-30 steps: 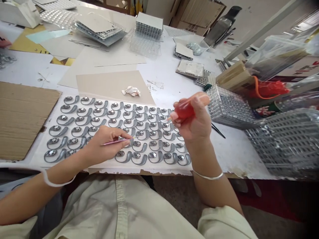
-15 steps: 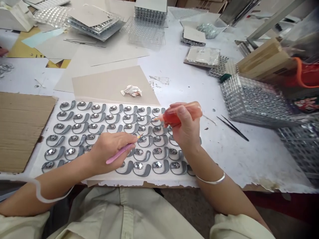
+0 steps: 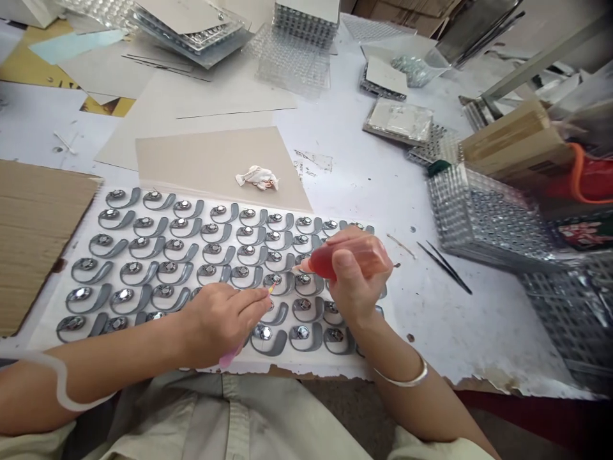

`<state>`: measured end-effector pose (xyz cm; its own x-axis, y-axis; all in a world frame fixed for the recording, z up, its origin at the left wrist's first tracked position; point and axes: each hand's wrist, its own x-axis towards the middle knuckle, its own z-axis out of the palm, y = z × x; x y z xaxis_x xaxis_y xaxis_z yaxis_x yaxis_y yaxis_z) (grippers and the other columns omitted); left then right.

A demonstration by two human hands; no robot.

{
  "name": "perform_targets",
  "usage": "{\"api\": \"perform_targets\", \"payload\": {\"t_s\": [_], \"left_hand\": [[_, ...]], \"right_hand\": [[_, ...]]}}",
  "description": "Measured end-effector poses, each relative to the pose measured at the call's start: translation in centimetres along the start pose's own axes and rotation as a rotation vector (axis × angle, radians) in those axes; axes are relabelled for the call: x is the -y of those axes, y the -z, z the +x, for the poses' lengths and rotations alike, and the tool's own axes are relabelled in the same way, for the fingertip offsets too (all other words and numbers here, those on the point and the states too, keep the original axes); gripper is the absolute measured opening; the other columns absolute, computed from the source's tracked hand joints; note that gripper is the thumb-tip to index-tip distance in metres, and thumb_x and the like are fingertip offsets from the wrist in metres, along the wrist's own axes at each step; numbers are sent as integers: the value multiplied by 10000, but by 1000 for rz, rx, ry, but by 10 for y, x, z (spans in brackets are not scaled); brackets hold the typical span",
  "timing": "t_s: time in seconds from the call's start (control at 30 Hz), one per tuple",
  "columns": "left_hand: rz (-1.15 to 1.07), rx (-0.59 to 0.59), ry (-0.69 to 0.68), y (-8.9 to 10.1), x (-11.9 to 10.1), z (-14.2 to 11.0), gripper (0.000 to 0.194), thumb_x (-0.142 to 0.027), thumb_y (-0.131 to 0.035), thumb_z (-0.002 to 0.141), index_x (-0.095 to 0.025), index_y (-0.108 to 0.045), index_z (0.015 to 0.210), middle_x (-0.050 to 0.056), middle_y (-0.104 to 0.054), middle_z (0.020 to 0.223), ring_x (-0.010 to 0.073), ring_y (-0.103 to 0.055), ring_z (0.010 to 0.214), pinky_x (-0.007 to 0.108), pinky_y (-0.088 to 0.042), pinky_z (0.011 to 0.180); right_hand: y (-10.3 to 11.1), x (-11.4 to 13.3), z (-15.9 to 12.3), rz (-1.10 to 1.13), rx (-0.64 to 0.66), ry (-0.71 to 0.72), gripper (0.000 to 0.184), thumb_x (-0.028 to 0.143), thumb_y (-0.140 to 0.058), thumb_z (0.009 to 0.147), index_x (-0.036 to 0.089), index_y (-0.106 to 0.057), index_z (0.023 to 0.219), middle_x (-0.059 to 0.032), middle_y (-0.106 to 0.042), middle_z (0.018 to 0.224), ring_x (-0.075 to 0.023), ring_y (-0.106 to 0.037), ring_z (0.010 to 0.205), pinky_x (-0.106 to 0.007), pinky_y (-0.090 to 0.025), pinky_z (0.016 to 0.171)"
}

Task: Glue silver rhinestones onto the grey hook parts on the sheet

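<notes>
Rows of grey curved metal pieces, each with a shiny round setting point(image 3: 301, 332), lie on a white sheet point(image 3: 52, 319) before me. My left hand point(image 3: 223, 319) is closed around a thin pink-handled brush point(image 3: 230, 358); its yellowish tip points at a setting in the middle of the rows. My right hand point(image 3: 357, 281) wraps round a squeeze bottle point(image 3: 352, 255) of red-orange liquid, tilted so that its narrow nozzle points left, just above the pieces. Whether the nozzle touches one I cannot tell. The left forearm hides some lower-left pieces.
A crumpled white tissue point(image 3: 258, 177) sits on grey card point(image 3: 205, 156) behind the rows. Black tweezers point(image 3: 445, 268) and a thin stick point(image 3: 401, 245) lie to the right. Stacked clear trays point(image 3: 479, 204) stand farther right, with corrugated cardboard point(image 3: 38, 243) at left.
The bottle in my right hand has come lower, nearer the pieces. My left hand has shifted slightly right and down, with the brush turned steeper. The view has shifted a little.
</notes>
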<state>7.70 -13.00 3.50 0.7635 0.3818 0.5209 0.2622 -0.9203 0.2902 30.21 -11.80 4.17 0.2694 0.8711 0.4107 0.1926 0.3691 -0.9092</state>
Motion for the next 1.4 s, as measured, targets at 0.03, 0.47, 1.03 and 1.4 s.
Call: {"api": "perform_targets", "payload": {"t_s": [0.03, 0.47, 1.03, 1.4], "left_hand": [[3, 5, -1, 0, 0, 1, 318, -36, -444, 796, -58, -527, 1102, 172, -705, 1017, 197, -709, 833, 263, -580, 521], [317, 40, -104, -5, -13, 7, 253, -10, -410, 822, -24, -635, 937, 194, -713, 893, 173, -658, 578, 261, -511, 413], [375, 59, -128, -6, -15, 6, 201, -2, -459, 828, -43, -633, 920, 189, -714, 911, 147, -623, 519, 249, -508, 398], [362, 54, -131, -6, -15, 7, 171, -15, -480, 824, -29, -627, 911, 189, -714, 880, 159, -633, 523, 255, -492, 395]], "right_hand": [[0, -1, -1, -2, 17, 3, 213, 445, -656, 799, 234, -636, 778, -15, -594, 688, -162, -581, 544, -327, -441, 460], [-8, 1, -7, -105, 260, 65, 126, 333, -693, 791, 231, -633, 833, -5, -634, 678, -169, -604, 563, -358, -499, 551], [-14, 4, -3, -235, 257, 161, 234, 361, -657, 815, 205, -619, 645, -20, -621, 673, -168, -594, 656, -330, -495, 579], [-14, 3, -3, -227, 256, 206, 197, 316, -658, 822, 205, -618, 663, -13, -616, 662, -163, -591, 662, -326, -491, 600]]}}
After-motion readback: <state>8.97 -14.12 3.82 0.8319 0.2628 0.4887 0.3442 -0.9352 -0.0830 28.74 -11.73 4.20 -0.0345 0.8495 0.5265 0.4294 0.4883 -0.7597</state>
